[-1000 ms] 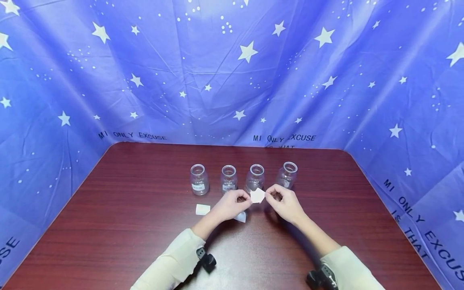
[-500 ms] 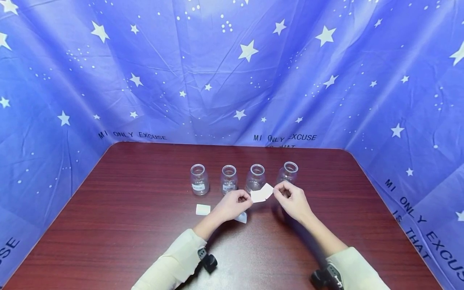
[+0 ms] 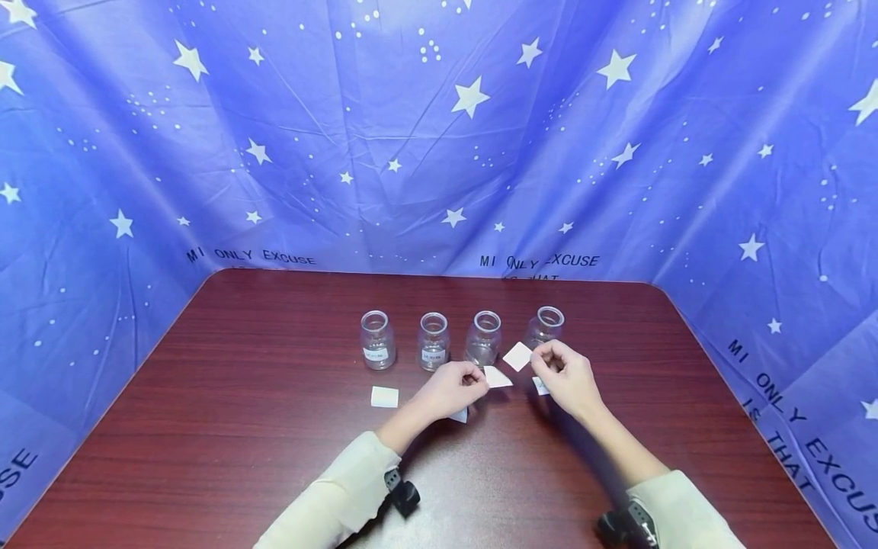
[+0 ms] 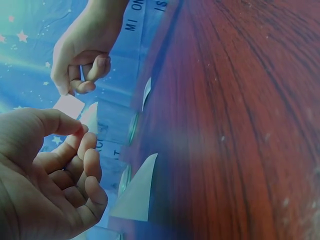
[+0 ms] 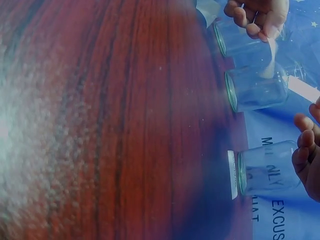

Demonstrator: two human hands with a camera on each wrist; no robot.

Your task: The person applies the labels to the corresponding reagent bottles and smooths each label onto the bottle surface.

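My left hand (image 3: 453,390) pinches a small curled white slip of paper (image 3: 497,377) in front of the third glass jar (image 3: 484,347) from the left. A square white sticker label (image 3: 517,356) is pinched at its right corner by my right hand (image 3: 568,379). The two pieces are apart. Behind the right hand stands the rightmost jar (image 3: 545,326), its lower part hidden. A printed label (image 3: 540,386) lies on the table by that jar, partly covered by the right hand. Beneath my left wrist a curled paper piece (image 3: 460,415) shows only partly.
Two open glass jars at the left, the first (image 3: 377,347) and the second (image 3: 434,347), bear printed labels. Another white label (image 3: 384,396) lies before them on the dark red wooden table (image 3: 206,427). A blue starry curtain (image 3: 384,152) encloses the back and sides.
The hands start close together over joined white pieces. My right hand moves right with the square label, separating it from the slip in my left hand. The printed label by the rightmost jar comes into view.
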